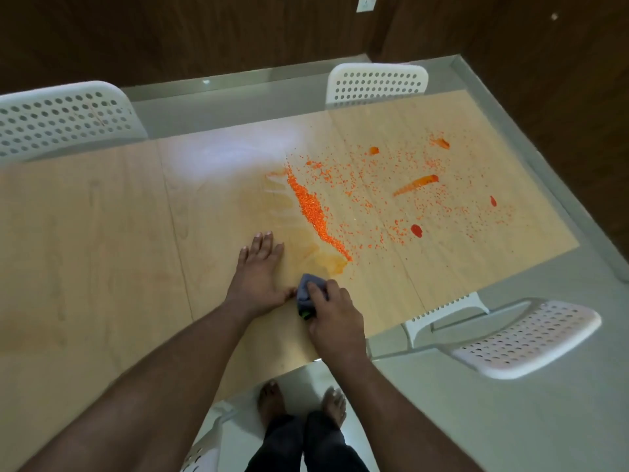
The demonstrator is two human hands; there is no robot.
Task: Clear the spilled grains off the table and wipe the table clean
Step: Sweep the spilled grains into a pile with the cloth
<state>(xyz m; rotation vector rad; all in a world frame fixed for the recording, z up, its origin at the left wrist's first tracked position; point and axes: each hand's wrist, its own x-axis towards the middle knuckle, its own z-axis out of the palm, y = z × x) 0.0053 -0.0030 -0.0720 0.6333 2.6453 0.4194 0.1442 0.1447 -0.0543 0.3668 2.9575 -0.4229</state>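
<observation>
This looks like a dining or meeting room in a home or small office. A long pale wood-grain counter (102, 233) is the centre of it, with white perforated plastic chairs drawn up around it: one at its far left (64, 114), one at its far edge (376, 84) and one at its right corner (517, 338). Beyond the counter stand dark wood-panelled walls (204, 32) with a white wall switch (366, 3), and beneath it lies a glossy pale tiled floor (510, 420).
</observation>
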